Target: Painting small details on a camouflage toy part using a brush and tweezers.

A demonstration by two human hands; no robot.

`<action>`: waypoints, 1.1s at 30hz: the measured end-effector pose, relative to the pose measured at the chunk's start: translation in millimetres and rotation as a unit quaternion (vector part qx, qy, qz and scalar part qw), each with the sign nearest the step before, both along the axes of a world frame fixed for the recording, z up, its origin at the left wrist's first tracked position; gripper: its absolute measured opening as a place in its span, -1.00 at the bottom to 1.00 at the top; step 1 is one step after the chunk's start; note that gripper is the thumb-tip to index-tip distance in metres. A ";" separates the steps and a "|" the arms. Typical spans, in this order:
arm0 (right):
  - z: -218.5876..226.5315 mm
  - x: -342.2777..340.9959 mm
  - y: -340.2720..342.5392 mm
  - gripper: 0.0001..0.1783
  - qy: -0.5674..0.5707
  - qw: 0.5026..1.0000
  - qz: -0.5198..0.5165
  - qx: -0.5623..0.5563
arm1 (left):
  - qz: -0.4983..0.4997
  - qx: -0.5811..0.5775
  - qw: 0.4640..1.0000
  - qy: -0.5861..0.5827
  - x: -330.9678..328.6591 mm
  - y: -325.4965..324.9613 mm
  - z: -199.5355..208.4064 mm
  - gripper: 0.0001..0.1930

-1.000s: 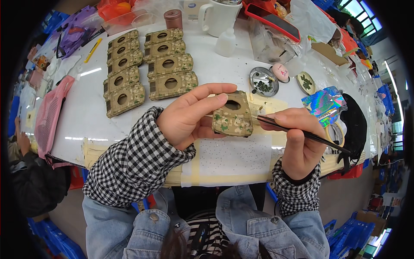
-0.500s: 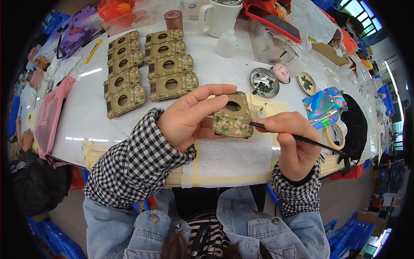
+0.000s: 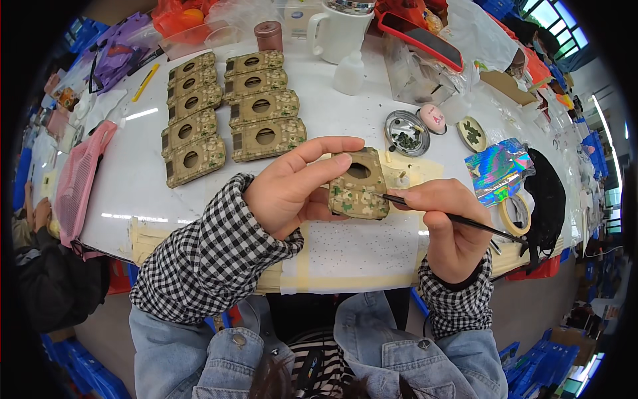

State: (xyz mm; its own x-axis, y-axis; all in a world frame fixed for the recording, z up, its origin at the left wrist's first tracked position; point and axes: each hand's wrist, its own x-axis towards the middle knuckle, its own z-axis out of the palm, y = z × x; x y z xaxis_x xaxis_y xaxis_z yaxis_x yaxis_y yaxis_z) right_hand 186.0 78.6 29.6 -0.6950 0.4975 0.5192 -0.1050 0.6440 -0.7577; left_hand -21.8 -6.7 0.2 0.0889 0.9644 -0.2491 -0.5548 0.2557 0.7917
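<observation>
My left hand [image 3: 282, 189] is closed around a camouflage-painted model tank hull [image 3: 352, 203], thumb on top and fingers underneath. A round hole is cut through the hull's upper face. Between the thumb and fingers of my right hand [image 3: 455, 216] are slim black tweezers [image 3: 482, 228]. Their points touch or nearly touch the hull's near right part; whether they pinch anything is too small to tell. Below the hull, a white sheet [image 3: 359, 256] with many tiny dark specks is taped along the table edge. Similar camouflage hulls [image 3: 266, 136] lie in two columns beyond my left hand.
Right of the hull are a round metal dish [image 3: 407, 133] with dark green bits, a lid [image 3: 472, 134] with green pieces, shiny foil [image 3: 498, 169] and a tape roll [image 3: 515, 214]. A white jug [image 3: 340, 32], small bottle [image 3: 349, 73] and red-cased phone [image 3: 422, 38] stand or lie farther back.
The hull has tipped slightly and sits a little lower in view. My right hand and the tweezers have shifted slightly downward with it. Both grips remain the same.
</observation>
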 end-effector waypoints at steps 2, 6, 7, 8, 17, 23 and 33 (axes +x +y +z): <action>-0.2 -0.1 0.0 -0.84 0.002 1.000 -0.002 0.000 | 0.000 -0.002 1.000 0.003 0.3 0.2 0.4 -0.60; -1.0 0.3 0.7 -0.84 0.000 1.000 -0.001 0.003 | 0.001 -0.005 1.000 0.008 0.5 0.4 0.9 -0.60; -1.0 0.4 0.7 -0.84 0.001 1.000 -0.001 0.004 | 0.001 -0.005 1.000 0.007 0.5 0.4 0.6 -0.60; -1.1 0.3 0.8 -0.84 0.001 1.000 0.000 0.004 | 0.000 -0.005 1.000 0.007 0.3 0.5 0.2 -0.60; -1.3 0.1 -0.3 -0.85 0.010 1.000 -0.003 -0.010 | -0.002 -0.005 1.000 0.011 0.5 0.6 1.2 -0.59; -3.3 -1.1 0.1 -0.85 0.014 1.000 0.001 -0.008 | 0.001 -0.005 1.000 0.008 -0.1 -0.3 0.2 -0.59; -2.9 -0.7 0.3 -0.85 0.013 1.000 -0.002 -0.003 | 0.003 0.004 1.000 -0.010 0.6 -0.3 0.7 -0.59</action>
State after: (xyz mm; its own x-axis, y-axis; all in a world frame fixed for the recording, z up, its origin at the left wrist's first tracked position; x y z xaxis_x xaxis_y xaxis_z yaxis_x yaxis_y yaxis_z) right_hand 185.3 78.8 26.6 -0.6796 0.5032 0.5338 -0.1219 0.6400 -0.7586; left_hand -21.2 -7.1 0.8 0.0881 0.9669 -0.2393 -0.5721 0.2458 0.7825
